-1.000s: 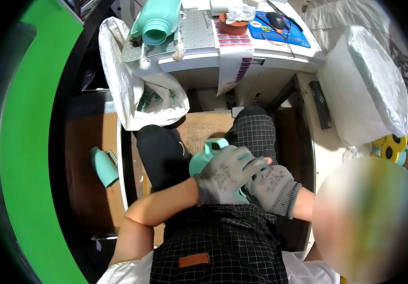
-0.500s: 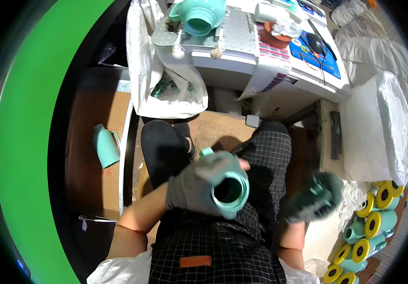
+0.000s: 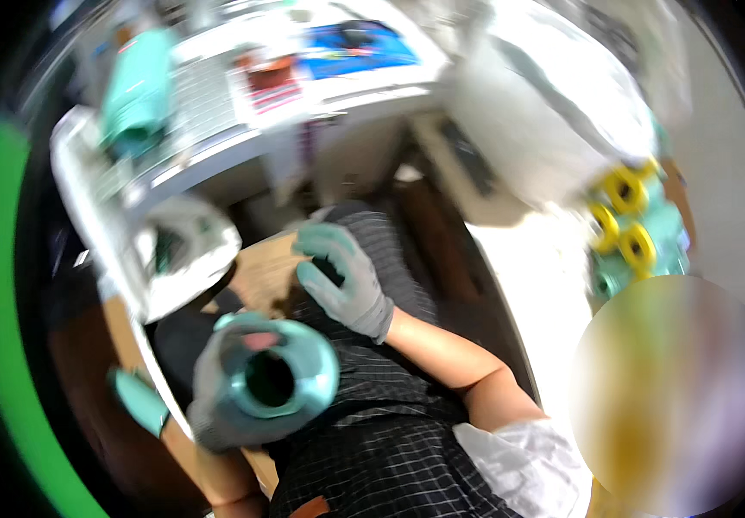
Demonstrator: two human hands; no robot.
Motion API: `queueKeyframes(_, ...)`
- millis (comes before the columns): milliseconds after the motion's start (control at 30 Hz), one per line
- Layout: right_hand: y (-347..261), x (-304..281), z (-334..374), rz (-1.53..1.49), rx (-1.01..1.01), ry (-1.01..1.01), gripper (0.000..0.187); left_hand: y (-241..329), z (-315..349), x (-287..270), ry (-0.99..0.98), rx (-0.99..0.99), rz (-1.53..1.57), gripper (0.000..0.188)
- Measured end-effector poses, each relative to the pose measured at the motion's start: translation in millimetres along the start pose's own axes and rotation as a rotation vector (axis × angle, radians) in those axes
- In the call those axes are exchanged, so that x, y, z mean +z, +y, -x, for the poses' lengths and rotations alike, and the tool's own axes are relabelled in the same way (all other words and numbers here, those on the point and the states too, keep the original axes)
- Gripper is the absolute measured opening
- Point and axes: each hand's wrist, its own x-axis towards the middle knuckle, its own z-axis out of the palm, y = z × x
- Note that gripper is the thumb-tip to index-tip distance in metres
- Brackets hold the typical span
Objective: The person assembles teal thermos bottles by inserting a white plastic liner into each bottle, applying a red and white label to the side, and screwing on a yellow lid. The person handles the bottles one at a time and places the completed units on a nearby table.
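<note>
In my left hand (image 3: 214, 393), gloved in grey, is a teal plastic jug body (image 3: 308, 367). Its round, dark opening faces up toward me, and my fingers wrap around its side. A bare fingertip shows near the rim. My right hand (image 3: 342, 281), in a grey glove with pale green fingers, hovers over my right thigh, apart from the jug. Its fingers and thumb are spread with a dark gap between them; I see nothing held there. Another teal jug (image 3: 139, 404) lies on its side in the box at my left, partly behind my left forearm.
On the white bench (image 3: 381, 86) ahead, a teal jug (image 3: 139, 91) lies beside a blue mat (image 3: 364, 49). A white sack (image 3: 187, 289) hangs at its left. Large white bags (image 3: 554, 112) and teal jugs with yellow rings (image 3: 636, 246) stand right. A blurred patch covers the lower right.
My view has swung to the right. The right hand has come from the far right to over my thigh. The left hand still holds the jug, now lower left in the picture.
</note>
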Motion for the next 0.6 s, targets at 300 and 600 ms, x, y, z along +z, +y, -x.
queueKeyframes(300, 54.8, -245.0, 151.1, 0.658, 0.474, 0.685, 0.021, -43.5, -58.1, 68.3, -0.358, 0.031, -0.210, 0.084)
queueKeyframes(600, 89.7, -346.1, 177.8, 1.341, 0.833, 0.531, 0.023, -29.5, -65.9, 80.8, -0.312, 0.138, -0.424, 0.087)
